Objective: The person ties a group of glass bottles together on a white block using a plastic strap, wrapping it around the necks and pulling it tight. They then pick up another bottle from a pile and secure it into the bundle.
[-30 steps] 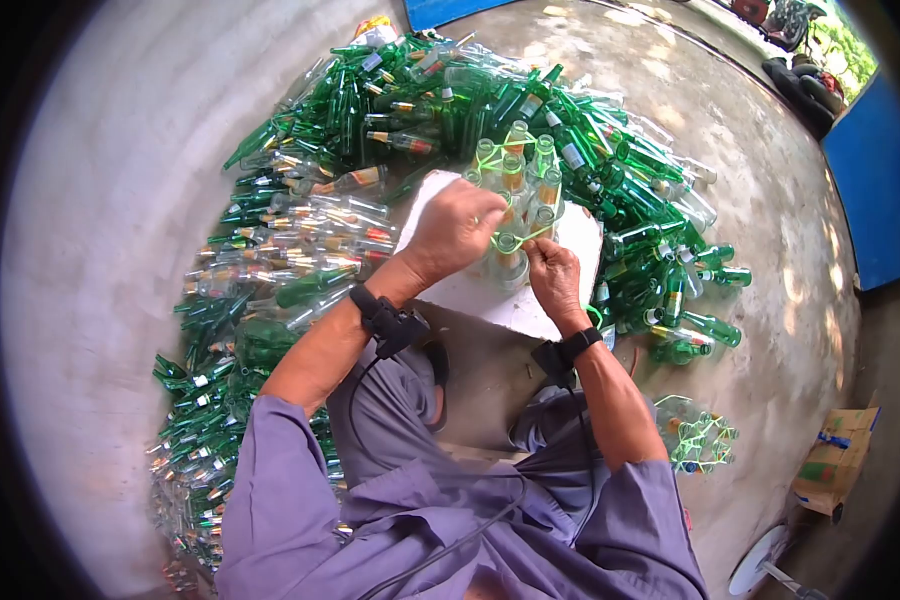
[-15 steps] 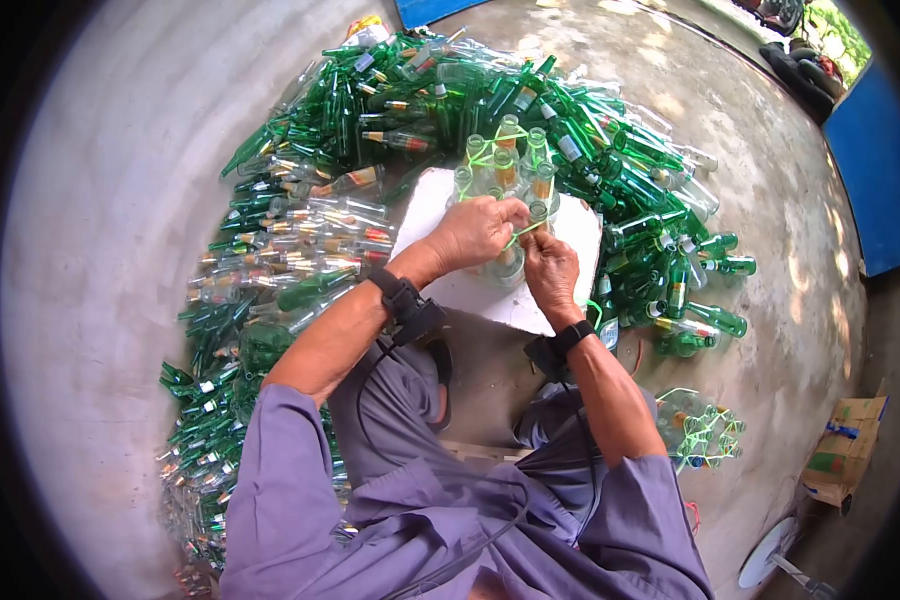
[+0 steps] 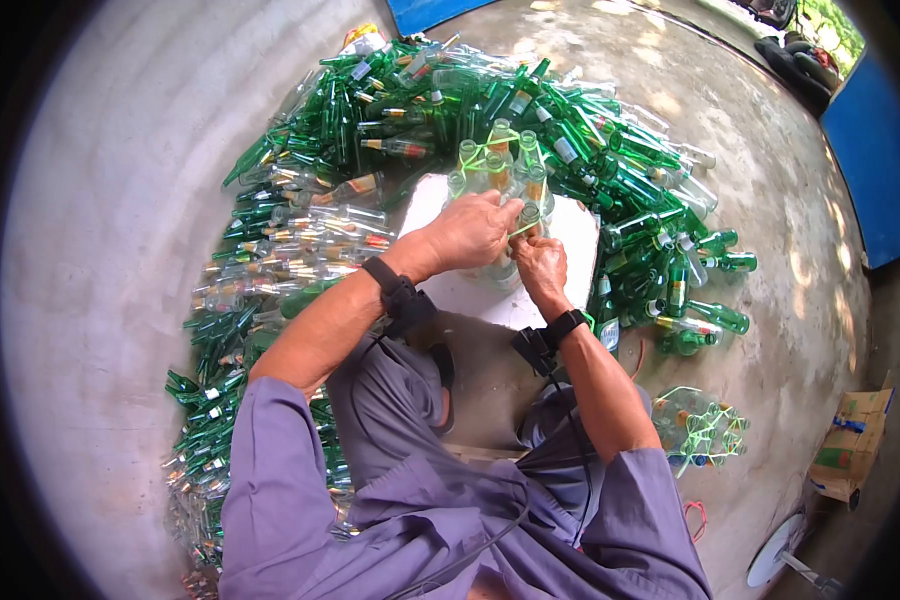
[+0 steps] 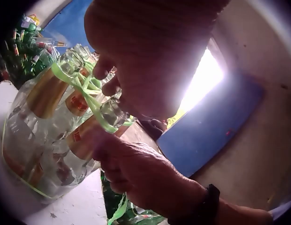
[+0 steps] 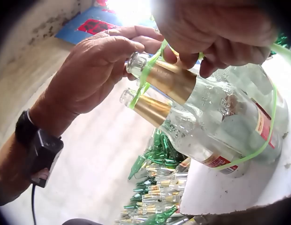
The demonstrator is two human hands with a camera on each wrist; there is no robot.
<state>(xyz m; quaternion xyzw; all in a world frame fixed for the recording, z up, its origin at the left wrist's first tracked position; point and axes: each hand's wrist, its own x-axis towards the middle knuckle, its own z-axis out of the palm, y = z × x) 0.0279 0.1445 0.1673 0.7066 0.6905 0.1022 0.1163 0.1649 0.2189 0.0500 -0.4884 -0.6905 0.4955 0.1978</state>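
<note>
A bundle of clear glass bottles (image 3: 500, 175) with gold neck foil stands upright on a white board (image 3: 435, 285). Light-green plastic strapping (image 5: 144, 75) is looped around the necks, and another band (image 5: 251, 155) circles the bodies lower down. At the near side of the bundle, my left hand (image 3: 470, 232) pinches the strapping by a bottle neck. Just beside it my right hand (image 3: 543, 268) pinches the strapping at the same neck, its fingertips partly hidden behind the bottles in the head view.
A big heap of green bottles (image 3: 660, 170) curves behind and right of the board. Clear bottles (image 3: 320, 240) lie stacked on the left. On the floor at the right are another strapped bottle bundle (image 3: 698, 425) and a cardboard box (image 3: 850, 445).
My left hand has come down from higher over the bundle to the near bottle's neck, close to my right hand. The right hand has stayed near the same neck.
</note>
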